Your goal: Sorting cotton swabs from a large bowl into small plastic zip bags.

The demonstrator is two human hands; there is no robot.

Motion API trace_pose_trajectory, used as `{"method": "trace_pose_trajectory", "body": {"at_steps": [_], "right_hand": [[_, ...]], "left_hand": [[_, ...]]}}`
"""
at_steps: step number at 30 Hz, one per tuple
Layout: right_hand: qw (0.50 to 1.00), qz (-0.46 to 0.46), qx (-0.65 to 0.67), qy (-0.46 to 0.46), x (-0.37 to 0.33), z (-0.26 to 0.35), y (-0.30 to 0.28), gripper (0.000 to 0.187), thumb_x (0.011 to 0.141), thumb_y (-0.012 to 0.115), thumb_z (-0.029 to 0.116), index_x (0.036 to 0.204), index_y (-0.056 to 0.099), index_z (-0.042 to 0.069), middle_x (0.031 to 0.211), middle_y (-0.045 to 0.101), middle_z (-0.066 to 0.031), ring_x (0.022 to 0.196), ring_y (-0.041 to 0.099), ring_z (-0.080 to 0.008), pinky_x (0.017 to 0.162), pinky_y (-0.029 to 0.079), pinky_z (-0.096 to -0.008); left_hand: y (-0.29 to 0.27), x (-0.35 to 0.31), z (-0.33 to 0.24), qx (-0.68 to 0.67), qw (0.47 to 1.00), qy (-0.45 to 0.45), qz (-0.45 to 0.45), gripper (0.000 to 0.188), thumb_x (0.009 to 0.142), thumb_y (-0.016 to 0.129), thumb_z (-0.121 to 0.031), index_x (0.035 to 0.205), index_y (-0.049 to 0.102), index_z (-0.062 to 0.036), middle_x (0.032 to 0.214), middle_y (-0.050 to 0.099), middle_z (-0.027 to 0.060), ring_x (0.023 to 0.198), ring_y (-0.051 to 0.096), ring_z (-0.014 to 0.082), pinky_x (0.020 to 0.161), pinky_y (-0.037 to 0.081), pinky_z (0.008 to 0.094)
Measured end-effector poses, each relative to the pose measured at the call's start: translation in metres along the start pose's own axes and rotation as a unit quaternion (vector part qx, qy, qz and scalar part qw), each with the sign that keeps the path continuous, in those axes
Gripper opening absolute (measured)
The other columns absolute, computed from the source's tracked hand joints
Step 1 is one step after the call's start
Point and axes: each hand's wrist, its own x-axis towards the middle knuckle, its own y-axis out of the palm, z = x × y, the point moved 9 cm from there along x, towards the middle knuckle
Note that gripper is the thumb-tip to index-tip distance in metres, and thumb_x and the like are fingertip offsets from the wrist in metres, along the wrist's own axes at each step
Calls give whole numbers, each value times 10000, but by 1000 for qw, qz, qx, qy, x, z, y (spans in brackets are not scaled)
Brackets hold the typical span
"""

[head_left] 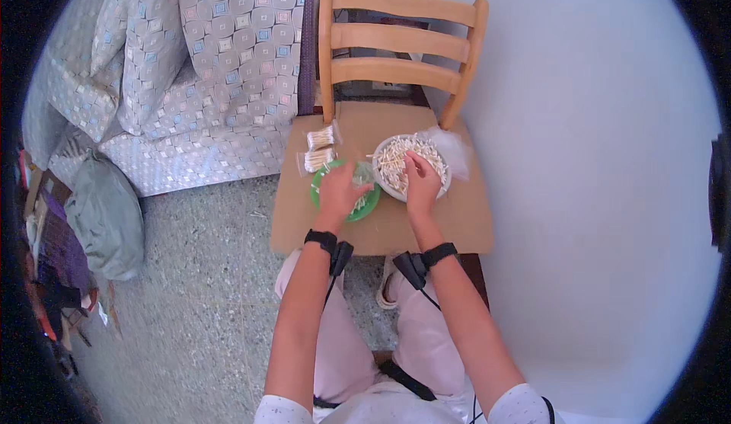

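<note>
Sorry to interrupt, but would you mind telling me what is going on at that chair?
A seated person is working over the seat of a wooden chair. The right hand reaches into a white bowl heaped with small pale sticks, perhaps cotton swabs. The left hand holds a small clear bag over a green plate. Two filled clear packets lie on the seat behind the plate.

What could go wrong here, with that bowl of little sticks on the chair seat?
The white bowl is heaped with small pale sticks, so the right hand digging in might flick some out. The green plate under the left hand sits toward the chair seat's front edge; a nudge could perhaps tip it off.
</note>
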Motion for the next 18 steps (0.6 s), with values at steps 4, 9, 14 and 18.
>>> {"method": "trace_pose_trajectory", "body": {"at_steps": [4, 9, 14, 18], "right_hand": [[996, -22, -63, -56, 9, -3, -1, 228, 861, 682, 145, 1055, 696, 26, 908, 712, -81, 738, 644, -122, 690, 503, -253], [997, 23, -64, -45, 2, 10, 21, 190, 837, 698, 143, 992, 690, 34, 873, 710, -91, 751, 659, -147, 696, 508, -275], [972, 196, -126, -21, -20, 5, 47, 190, 841, 688, 170, 970, 679, 30, 892, 710, -117, 790, 686, -201, 701, 515, -311], [945, 240, -215, -50, -30, 8, 51, 237, 883, 629, 238, 989, 680, 32, 905, 699, -154, 791, 683, -274, 717, 514, -350]], "left_hand": [[-5, 5, -8, 13, 999, 10, 51, 483, 750, 749, -212, 1200, 612, -104, 959, 668, 155, 901, 626, 350, 800, 492, 424], [-18, -16, 3, -161, 985, -58, 5, 441, 805, 695, -101, 1235, 599, -121, 1039, 675, 148, 951, 656, 293, 821, 505, 376], [-17, -17, -10, -217, 974, -64, -5, 428, 824, 676, -64, 1241, 589, -100, 1060, 676, 150, 983, 662, 254, 831, 503, 343], [-14, -20, -2, -270, 957, -95, -39, 398, 837, 659, -40, 1227, 588, -77, 1066, 674, 153, 976, 665, 250, 818, 504, 333]]}}
